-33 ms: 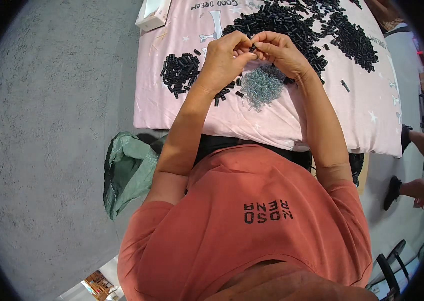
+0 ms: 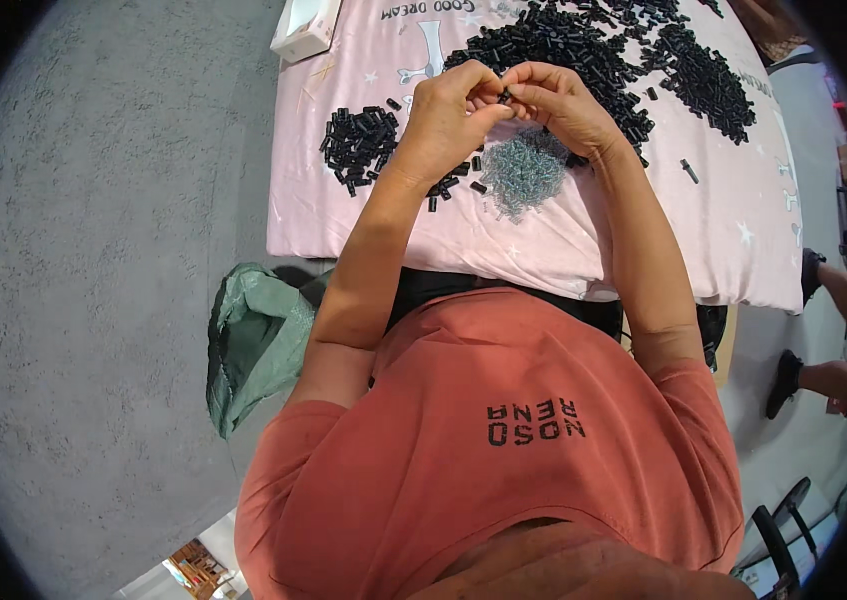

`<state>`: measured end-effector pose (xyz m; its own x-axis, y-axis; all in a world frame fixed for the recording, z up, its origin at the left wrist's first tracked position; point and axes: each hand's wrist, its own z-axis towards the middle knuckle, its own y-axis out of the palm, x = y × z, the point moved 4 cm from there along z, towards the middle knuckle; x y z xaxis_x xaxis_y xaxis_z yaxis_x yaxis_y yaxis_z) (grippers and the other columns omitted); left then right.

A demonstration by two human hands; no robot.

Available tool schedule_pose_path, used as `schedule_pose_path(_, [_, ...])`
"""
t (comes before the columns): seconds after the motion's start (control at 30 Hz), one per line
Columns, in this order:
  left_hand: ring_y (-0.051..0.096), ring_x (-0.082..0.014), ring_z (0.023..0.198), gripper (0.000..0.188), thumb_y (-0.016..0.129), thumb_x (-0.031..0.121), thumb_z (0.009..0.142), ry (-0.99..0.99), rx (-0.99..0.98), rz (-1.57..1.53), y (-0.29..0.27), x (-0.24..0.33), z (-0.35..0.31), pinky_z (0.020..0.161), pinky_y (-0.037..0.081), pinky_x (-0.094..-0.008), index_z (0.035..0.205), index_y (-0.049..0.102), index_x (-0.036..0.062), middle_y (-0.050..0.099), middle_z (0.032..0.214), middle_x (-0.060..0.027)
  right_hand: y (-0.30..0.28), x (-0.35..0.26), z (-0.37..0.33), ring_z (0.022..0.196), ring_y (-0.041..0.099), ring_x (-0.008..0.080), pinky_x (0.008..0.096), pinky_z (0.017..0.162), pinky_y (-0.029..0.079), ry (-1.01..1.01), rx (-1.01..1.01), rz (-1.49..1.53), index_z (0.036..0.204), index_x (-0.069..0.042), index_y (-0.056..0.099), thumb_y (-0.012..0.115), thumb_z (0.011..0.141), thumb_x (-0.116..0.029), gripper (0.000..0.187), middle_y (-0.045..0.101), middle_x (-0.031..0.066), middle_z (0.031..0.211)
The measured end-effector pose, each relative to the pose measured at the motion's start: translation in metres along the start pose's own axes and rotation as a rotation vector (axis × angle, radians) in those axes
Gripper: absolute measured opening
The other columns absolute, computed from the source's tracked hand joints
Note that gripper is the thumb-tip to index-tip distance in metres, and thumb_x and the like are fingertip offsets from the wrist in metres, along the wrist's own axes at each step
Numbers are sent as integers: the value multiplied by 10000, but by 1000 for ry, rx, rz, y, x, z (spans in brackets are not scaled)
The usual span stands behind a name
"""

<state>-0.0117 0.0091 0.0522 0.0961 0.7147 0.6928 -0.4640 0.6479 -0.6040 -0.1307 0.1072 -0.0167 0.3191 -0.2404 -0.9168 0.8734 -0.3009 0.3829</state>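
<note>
My left hand (image 2: pixel 451 118) and my right hand (image 2: pixel 565 108) meet over the table, fingertips pinched together. Between them is a small black cylindrical piece (image 2: pixel 504 96), mostly covered by the fingers. Just below the hands lies a heap of small silvery metal parts (image 2: pixel 523 172), perhaps springs or screws. Beyond my hands spreads a large pile of black cylinders (image 2: pixel 553 45). A smaller group of black cylinders (image 2: pixel 358 145) sits left of my left hand, with a few loose ones near my left wrist.
A pink patterned cloth (image 2: pixel 333 225) covers the table. One single piece (image 2: pixel 689 171) lies apart at the right, below another black pile (image 2: pixel 708 85). A white box (image 2: pixel 305 28) stands at the far left corner. A green sack (image 2: pixel 258 335) is on the floor; another person's legs (image 2: pixel 828 380) show at right.
</note>
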Motion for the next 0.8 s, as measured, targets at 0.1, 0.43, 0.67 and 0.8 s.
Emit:
schedule_pose_path(0.1, [592, -119, 633, 251, 776, 44, 690, -45, -13, -26, -1, 4, 4, 599, 505, -248, 868, 601, 9, 631, 733, -64, -2, 1, 0, 718, 559, 42, 174, 688, 477, -1, 25, -9, 1022, -23, 649, 610, 900, -85, 142, 625, -8, 846])
schedule_pose_path(0.43, [584, -176, 683, 300, 777, 112, 688, 41, -58, 82, -2, 6, 7, 662, 503, -296, 937, 634, 28, 607, 798, -70, 0, 1, 1, 680, 546, 29, 163, 615, 435, -17, 31, -8, 1101, -47, 595, 673, 868, -131, 259, 634, -11, 850])
schedule_pose_path(0.67, [591, -178, 743, 272, 768, 102, 691, 54, -133, 84, 1, 4, 7, 693, 499, -291, 930, 665, 21, 609, 838, -67, 7, -5, -2, 646, 531, 25, 159, 559, 394, -14, 9, -45, 1131, -56, 564, 704, 845, -158, 335, 620, -23, 812])
schedule_pose_path(0.8, [603, -162, 732, 270, 764, 82, 694, 67, -121, 63, 5, 2, 4, 678, 506, -278, 935, 664, 13, 628, 846, -60, 2, -3, -3, 644, 527, 24, 152, 548, 381, -17, -32, -10, 1124, -56, 566, 702, 849, -168, 327, 619, -24, 805])
